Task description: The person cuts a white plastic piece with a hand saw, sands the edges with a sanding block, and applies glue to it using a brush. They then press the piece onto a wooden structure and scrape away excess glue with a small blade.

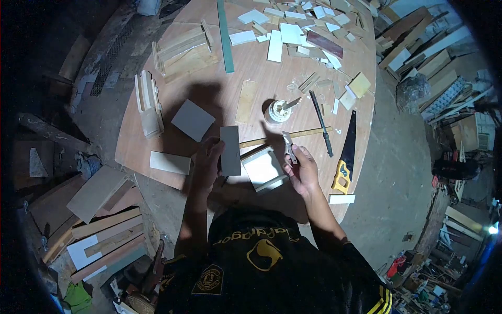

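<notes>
Two hands: left (208, 159) grips flat grey rectangular panel (230, 150); right (301, 170), metal knife (289, 147).

Round plywood worktable (251, 68), layout.
Yellow-handled handsaw (346, 154) at right edge; white glue pot (276, 111) centre; grey square board (193, 120) left of it.

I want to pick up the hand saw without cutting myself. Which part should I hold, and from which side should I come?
Probably best to take the hand saw by its yellow handle, the end nearest the person, coming from the table edge on the right. The dark blade points away up the table, so the right hand would meet the handle first, not the blade.
</notes>
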`<state>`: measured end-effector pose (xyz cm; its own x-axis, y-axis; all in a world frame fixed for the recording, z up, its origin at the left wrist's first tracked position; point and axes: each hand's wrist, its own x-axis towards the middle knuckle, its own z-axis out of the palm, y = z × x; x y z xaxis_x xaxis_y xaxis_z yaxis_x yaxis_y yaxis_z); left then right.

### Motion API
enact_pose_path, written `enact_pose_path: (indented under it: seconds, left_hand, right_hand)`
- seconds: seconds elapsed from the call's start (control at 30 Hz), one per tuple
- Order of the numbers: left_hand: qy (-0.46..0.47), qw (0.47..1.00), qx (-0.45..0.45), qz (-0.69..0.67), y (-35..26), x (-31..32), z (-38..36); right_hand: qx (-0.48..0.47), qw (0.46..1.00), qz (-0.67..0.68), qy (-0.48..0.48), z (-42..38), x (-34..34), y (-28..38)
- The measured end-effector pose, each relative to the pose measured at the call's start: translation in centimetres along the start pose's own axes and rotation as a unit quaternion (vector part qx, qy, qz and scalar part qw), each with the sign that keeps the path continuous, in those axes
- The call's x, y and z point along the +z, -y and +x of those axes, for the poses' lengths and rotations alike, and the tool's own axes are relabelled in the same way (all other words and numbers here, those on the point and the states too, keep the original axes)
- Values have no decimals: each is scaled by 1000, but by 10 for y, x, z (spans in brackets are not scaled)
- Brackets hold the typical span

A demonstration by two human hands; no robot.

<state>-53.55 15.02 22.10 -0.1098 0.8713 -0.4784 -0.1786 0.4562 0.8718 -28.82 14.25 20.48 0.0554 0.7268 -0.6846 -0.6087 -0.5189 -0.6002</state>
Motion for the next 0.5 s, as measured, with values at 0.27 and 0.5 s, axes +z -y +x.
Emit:
enact_pose_path:
  seconds: [0.27, 0.5]
  left_hand:
    - [26, 999, 22, 13, 16, -12, -16]
    - [-14, 998, 10, 55, 23, -35, -31]
  right_hand:
    - [-670, 544, -499, -81, 74, -10, -12]
    - [-648, 450, -602, -119, 124, -1, -24]
